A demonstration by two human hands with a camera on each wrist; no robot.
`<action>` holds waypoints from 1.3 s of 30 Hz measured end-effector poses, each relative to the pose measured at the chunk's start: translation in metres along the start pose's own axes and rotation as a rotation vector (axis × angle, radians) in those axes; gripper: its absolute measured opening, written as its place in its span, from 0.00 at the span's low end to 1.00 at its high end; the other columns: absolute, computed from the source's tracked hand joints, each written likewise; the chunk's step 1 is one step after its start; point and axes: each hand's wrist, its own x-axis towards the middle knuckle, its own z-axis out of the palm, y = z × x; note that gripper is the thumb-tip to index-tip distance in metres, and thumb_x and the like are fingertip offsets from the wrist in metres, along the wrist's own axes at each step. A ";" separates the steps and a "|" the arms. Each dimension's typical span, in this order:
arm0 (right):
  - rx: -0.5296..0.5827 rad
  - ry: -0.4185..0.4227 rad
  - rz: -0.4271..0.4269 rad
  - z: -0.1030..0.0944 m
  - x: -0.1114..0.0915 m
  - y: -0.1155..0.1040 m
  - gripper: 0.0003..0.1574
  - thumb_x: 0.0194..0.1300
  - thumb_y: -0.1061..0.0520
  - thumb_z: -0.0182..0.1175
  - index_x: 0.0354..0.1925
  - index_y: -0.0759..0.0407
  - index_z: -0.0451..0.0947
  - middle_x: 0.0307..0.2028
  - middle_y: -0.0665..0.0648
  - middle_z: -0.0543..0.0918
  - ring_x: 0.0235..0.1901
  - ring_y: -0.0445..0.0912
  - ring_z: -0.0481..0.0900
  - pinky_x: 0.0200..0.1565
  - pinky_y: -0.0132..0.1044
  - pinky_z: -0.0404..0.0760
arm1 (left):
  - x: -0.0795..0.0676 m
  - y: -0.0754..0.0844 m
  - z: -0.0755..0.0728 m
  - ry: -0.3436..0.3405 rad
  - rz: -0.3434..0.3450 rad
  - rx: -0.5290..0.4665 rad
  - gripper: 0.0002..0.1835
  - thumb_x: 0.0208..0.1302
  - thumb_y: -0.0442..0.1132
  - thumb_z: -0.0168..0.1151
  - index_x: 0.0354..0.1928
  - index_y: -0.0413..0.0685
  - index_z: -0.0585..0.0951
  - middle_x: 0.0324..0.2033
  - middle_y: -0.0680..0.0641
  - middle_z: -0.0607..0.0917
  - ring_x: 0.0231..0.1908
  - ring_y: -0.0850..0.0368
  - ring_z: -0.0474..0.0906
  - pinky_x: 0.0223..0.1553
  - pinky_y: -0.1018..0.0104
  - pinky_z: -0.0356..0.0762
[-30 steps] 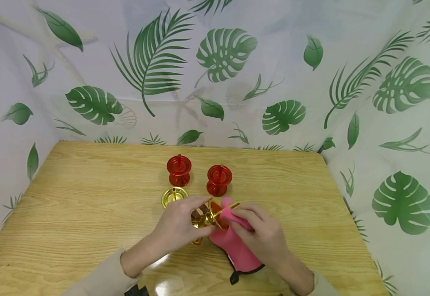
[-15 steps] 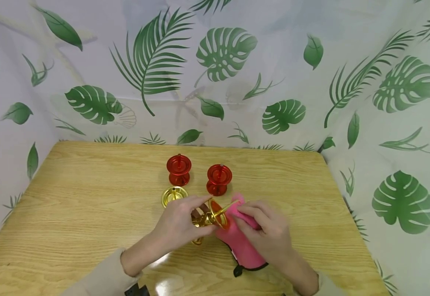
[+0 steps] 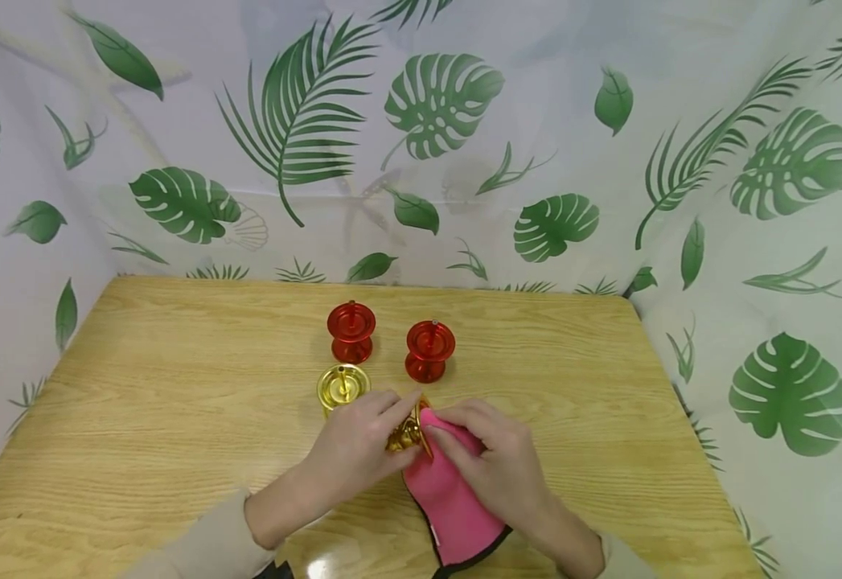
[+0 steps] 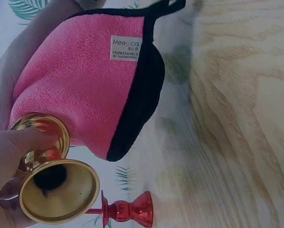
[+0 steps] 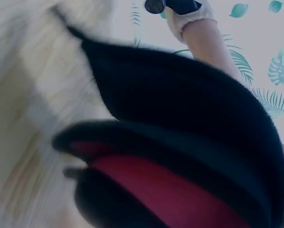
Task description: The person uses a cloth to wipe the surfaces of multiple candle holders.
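Note:
My left hand grips a gold candle holder, tilted on its side with its dish toward the right. In the left wrist view the holder's hollow round base faces the camera. My right hand pinches a pink cloth with black edging and presses it to the dish, covering the spike. The cloth hangs down toward the front of the table, and a white label shows on it. In the right wrist view the cloth's dark folds hide the fingers.
Behind the hands stand two red candle holders on the wooden table. Another gold candle holder is upright just beyond my left hand. A leaf-patterned sheet borders the table at the back and sides.
The right hand has brought the cloth left over the spike, which was showing half a second ago. The gold holder has turned slightly in the left hand, and the cloth hangs lower.

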 end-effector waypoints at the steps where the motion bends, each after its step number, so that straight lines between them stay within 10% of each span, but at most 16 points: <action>1: 0.002 0.006 -0.010 0.000 0.000 -0.001 0.13 0.54 0.63 0.71 0.41 0.56 0.85 0.34 0.50 0.87 0.33 0.38 0.85 0.38 0.22 0.81 | 0.000 0.000 0.000 0.006 0.003 -0.005 0.33 0.43 0.49 0.78 0.54 0.44 0.81 0.32 0.54 0.84 0.32 0.64 0.80 0.31 0.73 0.79; 14: -0.105 0.103 -0.449 -0.004 -0.002 0.014 0.11 0.68 0.57 0.60 0.38 0.63 0.85 0.34 0.58 0.86 0.31 0.45 0.85 0.34 0.29 0.83 | 0.002 0.000 -0.009 -0.101 -0.252 -0.364 0.33 0.43 0.46 0.79 0.55 0.46 0.81 0.35 0.54 0.87 0.27 0.68 0.77 0.28 0.80 0.73; 30: -0.171 0.281 -0.351 -0.020 0.001 0.027 0.15 0.64 0.54 0.65 0.33 0.67 0.84 0.29 0.59 0.85 0.25 0.46 0.84 0.32 0.29 0.83 | 0.004 0.001 -0.008 -0.126 -0.367 -0.516 0.33 0.43 0.43 0.79 0.56 0.45 0.81 0.37 0.52 0.88 0.28 0.68 0.82 0.29 0.79 0.78; 39: -0.075 0.227 -0.312 -0.009 -0.001 0.019 0.10 0.60 0.58 0.68 0.34 0.65 0.84 0.32 0.58 0.85 0.30 0.47 0.85 0.40 0.26 0.83 | 0.005 0.002 -0.005 -0.096 -0.330 -0.471 0.33 0.43 0.44 0.79 0.56 0.47 0.81 0.36 0.53 0.88 0.28 0.68 0.82 0.30 0.80 0.77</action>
